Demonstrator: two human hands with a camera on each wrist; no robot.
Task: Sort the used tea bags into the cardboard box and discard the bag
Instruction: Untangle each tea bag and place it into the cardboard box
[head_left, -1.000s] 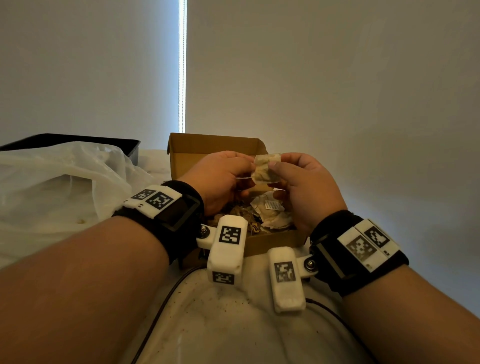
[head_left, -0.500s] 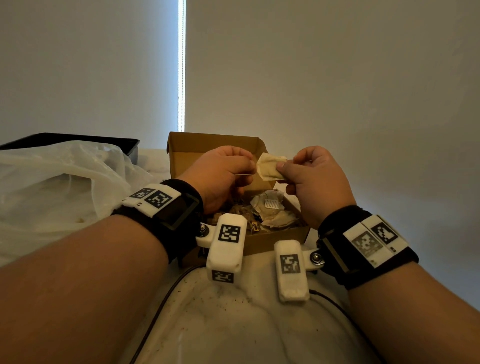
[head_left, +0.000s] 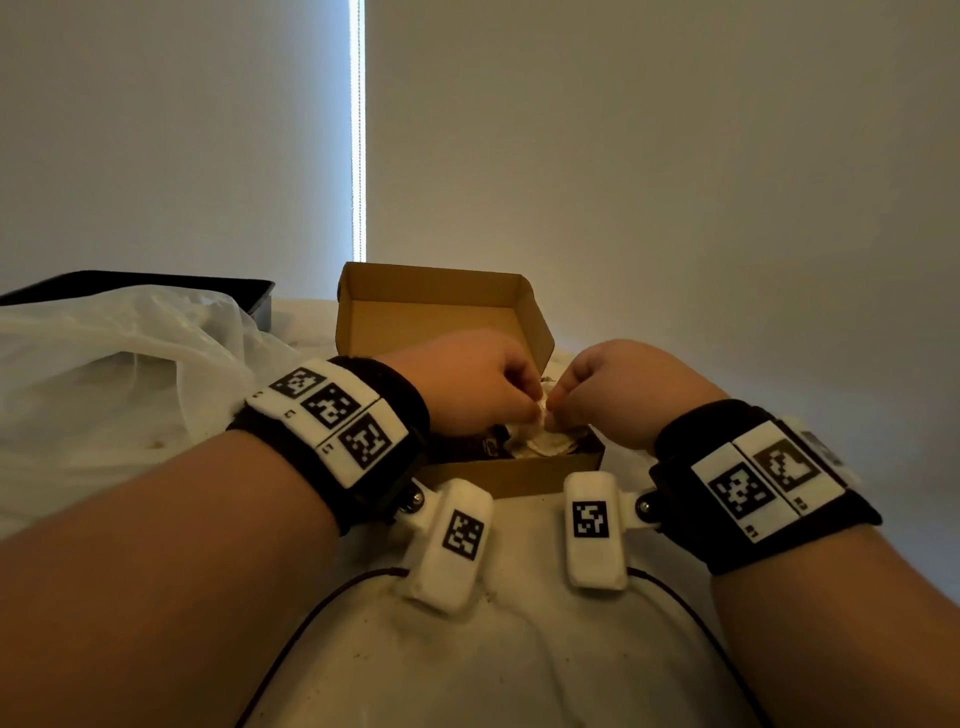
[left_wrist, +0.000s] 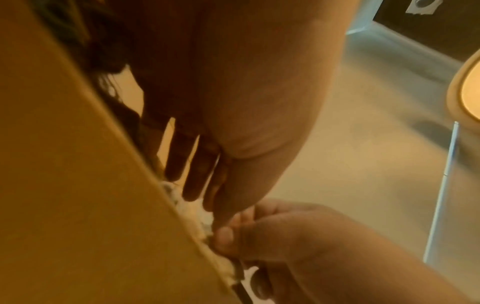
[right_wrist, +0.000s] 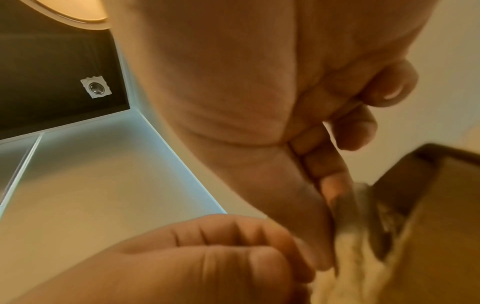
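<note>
1. Cardboard box (head_left: 441, 312) sits open on a pale, speckled surface (head_left: 519, 649), its lid standing upright at the far side and a wall close behind; bare surface lies between the box's near wall and the person.
2. A translucent plastic bag (head_left: 104, 374) lies slumped just left of the box, with a dark tray (head_left: 156, 283) behind it.
3. Both hands meet over the box's open top, knuckles nearly touching, wrists hanging above its near edge.
4. A pale tea bag (head_left: 543, 415) is pinched between the two hands, low over a heap of used tea bags (head_left: 545, 441) already lying inside the box.
5. The left hand (head_left: 467, 384) is curled, fingertips pinching the tea bag's left side; in the left wrist view its fingers (left_wrist: 192, 174) point down along the box wall into the pale heap.
6. The right hand (head_left: 613, 389) is also curled, thumb and forefinger nipping the tea bag's right side; the right wrist view shows its other fingers (right_wrist: 358, 127) folded toward the palm.
7. Each forearm wears a black band with white marker tags, and both arms reach forward side by side from the near edge.
</note>
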